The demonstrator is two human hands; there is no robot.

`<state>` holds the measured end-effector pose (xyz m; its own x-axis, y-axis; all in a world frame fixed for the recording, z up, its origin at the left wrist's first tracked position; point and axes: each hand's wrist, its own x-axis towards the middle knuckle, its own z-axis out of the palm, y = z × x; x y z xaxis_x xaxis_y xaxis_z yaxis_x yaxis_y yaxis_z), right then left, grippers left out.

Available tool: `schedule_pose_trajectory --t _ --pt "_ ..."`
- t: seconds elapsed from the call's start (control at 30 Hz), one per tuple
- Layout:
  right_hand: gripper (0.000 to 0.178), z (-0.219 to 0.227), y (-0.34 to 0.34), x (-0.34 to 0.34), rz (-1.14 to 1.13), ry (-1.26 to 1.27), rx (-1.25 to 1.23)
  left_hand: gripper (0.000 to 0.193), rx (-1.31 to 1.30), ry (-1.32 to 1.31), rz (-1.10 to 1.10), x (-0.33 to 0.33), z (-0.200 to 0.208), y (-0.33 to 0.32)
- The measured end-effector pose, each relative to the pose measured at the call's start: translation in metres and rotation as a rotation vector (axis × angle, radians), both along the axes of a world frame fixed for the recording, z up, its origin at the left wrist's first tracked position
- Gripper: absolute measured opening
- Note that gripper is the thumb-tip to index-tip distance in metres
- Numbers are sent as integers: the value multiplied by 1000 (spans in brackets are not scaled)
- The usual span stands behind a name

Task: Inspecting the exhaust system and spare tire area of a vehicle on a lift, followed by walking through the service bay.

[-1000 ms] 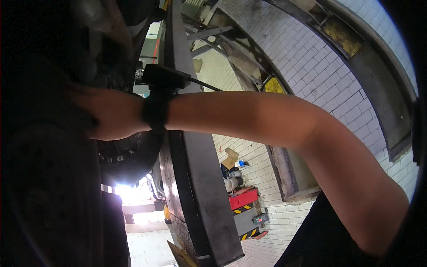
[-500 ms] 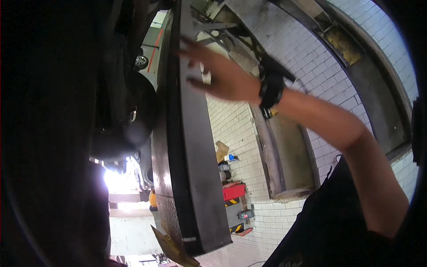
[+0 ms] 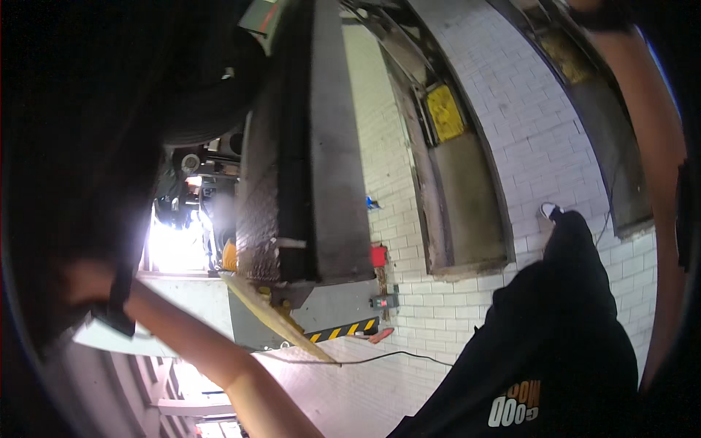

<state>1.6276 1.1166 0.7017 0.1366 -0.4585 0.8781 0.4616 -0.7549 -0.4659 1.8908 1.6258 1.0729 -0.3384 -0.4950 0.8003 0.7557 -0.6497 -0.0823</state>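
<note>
My left hand (image 3: 86, 281) is raised at the left, blurred and in deep shadow, with a dark band at its wrist. It is beside the dark bulk of a raised vehicle (image 3: 87, 146); whether it touches that is not visible, and its fingers cannot be made out. My right forearm (image 3: 642, 102) runs up along the right rim to a dark wristband at the top corner, where the hand itself is out of sight. A black tyre (image 3: 201, 113) shows under the vehicle, alongside the long grey lift beam (image 3: 337, 160).
A tan ramp flap (image 3: 274, 314) hangs at the beam's near end. Sunken floor channels (image 3: 471, 212), one with a yellow plate (image 3: 445, 114), cut through white tiles. A black cable (image 3: 380, 358) crosses the floor near a yellow-black striped edge (image 3: 343, 331). A red box (image 3: 378, 255) stands beyond.
My right arm has swung away from the beam to the right rim, its hand leaving view. My left forearm and hand have come into view at lower left. The whole view has shifted.
</note>
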Motion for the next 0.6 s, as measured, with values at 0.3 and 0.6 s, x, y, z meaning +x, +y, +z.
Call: schedule_pose_trajectory --t 0.3,0.6 --pt "52 -37 -41 -152 -204 -77 -88 35 366 143 -1916 -56 -159 -189" --pt "57 53 -5 -194 -171 -54 -237 34 -363 533 -1184 -13 -159 -165"
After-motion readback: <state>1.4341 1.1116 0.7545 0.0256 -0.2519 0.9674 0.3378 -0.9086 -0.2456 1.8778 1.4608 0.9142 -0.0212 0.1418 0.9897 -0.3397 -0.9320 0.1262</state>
